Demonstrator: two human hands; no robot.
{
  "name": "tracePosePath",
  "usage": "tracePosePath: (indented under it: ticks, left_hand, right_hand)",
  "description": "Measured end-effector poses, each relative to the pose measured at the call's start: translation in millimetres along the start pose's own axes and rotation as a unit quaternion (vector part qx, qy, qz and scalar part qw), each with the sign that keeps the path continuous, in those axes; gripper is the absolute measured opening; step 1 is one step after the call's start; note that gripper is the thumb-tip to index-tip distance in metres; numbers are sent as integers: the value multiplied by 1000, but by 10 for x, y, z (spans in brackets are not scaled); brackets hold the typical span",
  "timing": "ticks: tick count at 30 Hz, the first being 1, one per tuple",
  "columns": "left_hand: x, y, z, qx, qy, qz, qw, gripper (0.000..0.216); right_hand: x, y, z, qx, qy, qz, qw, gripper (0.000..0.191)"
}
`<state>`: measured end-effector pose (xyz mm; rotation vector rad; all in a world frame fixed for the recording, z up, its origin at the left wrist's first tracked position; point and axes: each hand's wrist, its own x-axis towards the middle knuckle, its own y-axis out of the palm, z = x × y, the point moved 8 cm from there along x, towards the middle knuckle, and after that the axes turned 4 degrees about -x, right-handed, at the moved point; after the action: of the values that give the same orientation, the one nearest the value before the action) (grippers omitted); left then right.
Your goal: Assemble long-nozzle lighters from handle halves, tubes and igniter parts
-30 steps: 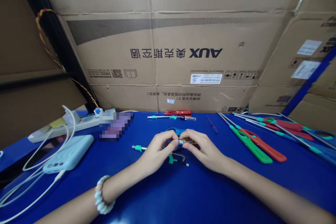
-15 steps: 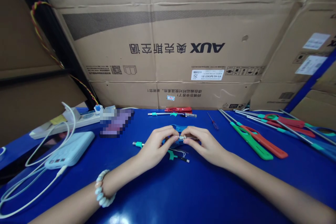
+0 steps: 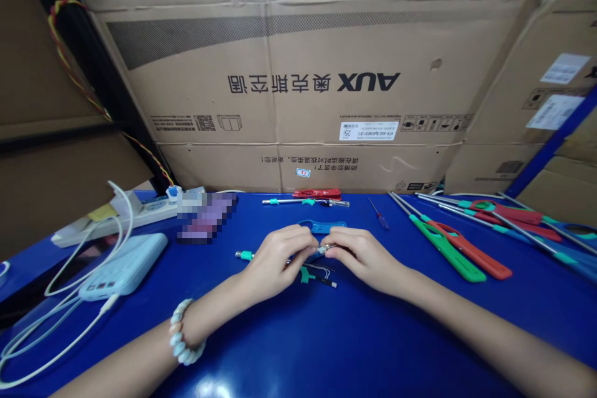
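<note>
My left hand and my right hand meet over the middle of the blue table. Both pinch a small silver metal part between their fingertips. A thin metal rod with a teal collar runs out from under my left hand to the left. Its teal clip and thin wires lie just below my fingers. A blue plastic handle piece lies flat right behind the hands. A pale bead bracelet sits on my left wrist.
Long green, red and blue-handled rod tools lie at the right. A red piece and a rod lie at the back, a small screwdriver near them. A pale blue power bank, white cables and a power strip sit left. Cardboard boxes wall the back.
The hands have drawn slightly toward me with the small metal part; the blue handle piece, earlier under the fingers, now lies uncovered behind them.
</note>
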<state>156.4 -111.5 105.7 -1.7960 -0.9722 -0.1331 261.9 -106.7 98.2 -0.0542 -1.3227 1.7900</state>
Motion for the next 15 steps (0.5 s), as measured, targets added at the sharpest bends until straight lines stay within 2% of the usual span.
tracePosePath:
  ticks: [8, 15]
  left_hand:
    - [-4, 4, -49, 7, 26, 1, 1000, 27]
    - [-11, 49, -7, -8, 3, 8, 1000, 25]
  right_hand:
    - [-4, 7, -22, 9, 7, 0, 1000, 23]
    - [4, 18, -51, 9, 17, 9, 1000, 23]
